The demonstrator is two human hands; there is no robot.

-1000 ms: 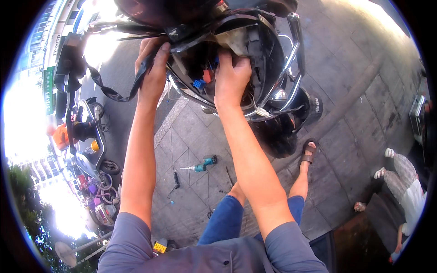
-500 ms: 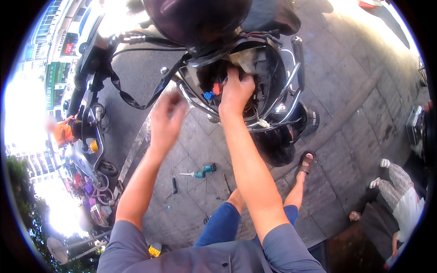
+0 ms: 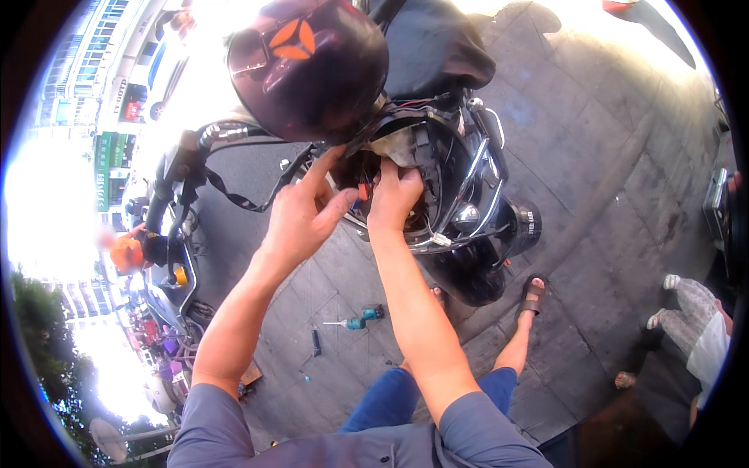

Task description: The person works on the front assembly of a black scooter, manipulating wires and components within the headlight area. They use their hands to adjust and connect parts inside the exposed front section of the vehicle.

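Note:
In front of me is a motor scooter with an opened dark compartment (image 3: 449, 183), full of wires and plugs. Inside it, my right hand (image 3: 396, 195) has its fingers curled inward and pressed together; whatever they grip is hidden behind the hand. My left hand (image 3: 300, 218) is at the compartment's left rim, index finger stretched up to the edge and thumb apart, with nothing visible in it. Between the two hands sits a red plug (image 3: 363, 191), and a blue one is mostly covered. A pale cloth-like piece (image 3: 396, 147) lies at the compartment's far side.
A dark helmet (image 3: 312, 78) with an orange emblem rests just beyond the compartment. Chrome bars (image 3: 493, 168) curve along its right side. On the paving lie a teal power drill (image 3: 363, 318) and a black tool (image 3: 316, 342). People are at far left and lower right.
My left hand has moved up and right, from beside the scooter to the compartment's rim. My right hand stays inside. The view has shifted, bringing more of the helmet into sight.

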